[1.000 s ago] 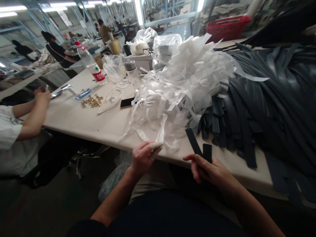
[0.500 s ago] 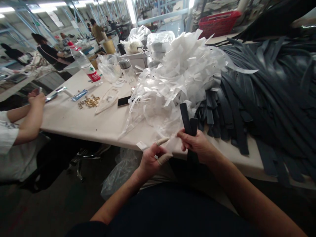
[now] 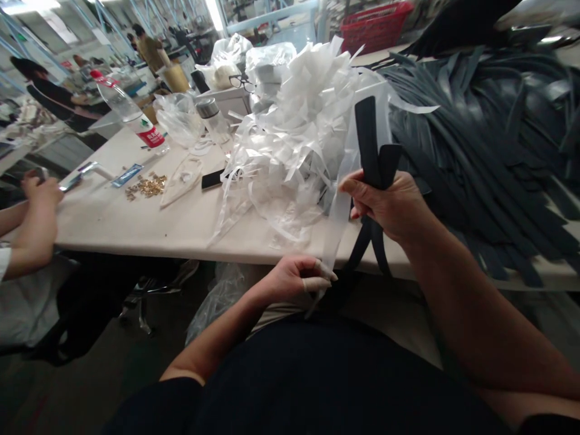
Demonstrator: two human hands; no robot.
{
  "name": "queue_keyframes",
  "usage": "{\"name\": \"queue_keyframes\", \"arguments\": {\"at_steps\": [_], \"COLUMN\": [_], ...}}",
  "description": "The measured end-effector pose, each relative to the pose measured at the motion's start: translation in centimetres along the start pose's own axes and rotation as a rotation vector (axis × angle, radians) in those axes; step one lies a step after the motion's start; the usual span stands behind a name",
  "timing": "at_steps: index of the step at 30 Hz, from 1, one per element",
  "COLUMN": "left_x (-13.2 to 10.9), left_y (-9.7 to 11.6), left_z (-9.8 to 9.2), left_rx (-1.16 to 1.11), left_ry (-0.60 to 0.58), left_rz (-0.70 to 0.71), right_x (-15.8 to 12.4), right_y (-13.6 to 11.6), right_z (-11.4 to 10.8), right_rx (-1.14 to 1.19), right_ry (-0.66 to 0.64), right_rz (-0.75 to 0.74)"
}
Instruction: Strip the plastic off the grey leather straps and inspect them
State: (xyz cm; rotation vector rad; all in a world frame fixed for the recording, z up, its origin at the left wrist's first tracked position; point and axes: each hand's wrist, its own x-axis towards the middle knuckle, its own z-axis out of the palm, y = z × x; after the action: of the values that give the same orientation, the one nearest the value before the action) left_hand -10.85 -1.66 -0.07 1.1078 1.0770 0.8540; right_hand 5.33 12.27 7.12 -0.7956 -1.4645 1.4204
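My right hand (image 3: 385, 199) is closed around black strips (image 3: 368, 142), raised above the table's front edge; their ends stick up past my fingers and hang below. A translucent white backing strip (image 3: 334, 232) runs from beside those black strips down to my left hand (image 3: 301, 281). There my left thumb and finger, wearing pale finger covers, pinch its lower end in front of my dark shirt. Just behind my hands lies a heap of white backing strips (image 3: 290, 151). A large pile of black strips (image 3: 475, 157) spreads to the right, some ends hanging over the edge.
A plastic bottle (image 3: 136, 118), a glass jar (image 3: 215, 124), a phone (image 3: 212, 179) and small gold metal pieces (image 3: 153, 185) stand or lie on the table's left part. At far left are a co-worker's hands (image 3: 41, 190). A red basket (image 3: 375, 29) sits behind.
My right hand has risen with the black strips. My left hand has moved slightly right, and the white backing strip now stretches between my hands. The view has shifted right.
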Motion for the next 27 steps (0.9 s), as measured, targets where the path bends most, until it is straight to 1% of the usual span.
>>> {"name": "queue_keyframes", "arguments": {"at_steps": [2,4,6,8,11,14,16,18,21,22,24,27], "left_x": [0.5,1.0,1.4,1.8,2.3,2.7,3.0,3.2,3.4,3.4,3.3,3.0], "left_y": [-0.3,-0.7,-1.0,-1.1,-0.9,-0.9,-1.4,-2.1,-3.0,-3.2,-3.2,-2.9], "left_z": [0.5,1.2,2.1,2.9,4.0,4.9,5.5,6.2,7.1,7.3,7.5,7.4], "left_rx": [-0.017,-0.075,-0.165,-0.234,-0.271,-0.279,-0.311,-0.378,-0.48,-0.498,-0.504,-0.496], "left_ry": [-0.105,-0.199,-0.237,-0.231,-0.223,-0.207,-0.168,-0.113,-0.034,-0.017,-0.029,-0.126], "left_rz": [-0.061,-0.154,-0.222,-0.246,-0.233,-0.244,-0.257,-0.216,-0.105,-0.098,-0.137,-0.215], "right_x": [0.4,0.7,0.9,1.0,0.7,0.5,0.5,0.5,0.5,0.4,0.4,0.2], "right_y": [0.0,0.2,0.5,0.8,1.0,1.1,1.3,1.7,2.3,2.6,3.0,3.5], "right_z": [-0.8,-1.8,-2.7,-3.4,-4.1,-4.9,-5.5,-6.2,-7.4,-7.8,-8.5,-9.1], "right_rx": [-0.023,-0.032,-0.024,-0.008,0.017,0.035,0.035,0.021,0.004,0.001,-0.002,-0.017], "right_ry": [0.045,0.099,0.15,0.187,0.218,0.232,0.247,0.266,0.284,0.291,0.314,0.34], "right_rz": [-0.012,-0.008,0.011,0.05,0.108,0.109,0.096,0.1,0.118,0.121,0.128,0.159]}}
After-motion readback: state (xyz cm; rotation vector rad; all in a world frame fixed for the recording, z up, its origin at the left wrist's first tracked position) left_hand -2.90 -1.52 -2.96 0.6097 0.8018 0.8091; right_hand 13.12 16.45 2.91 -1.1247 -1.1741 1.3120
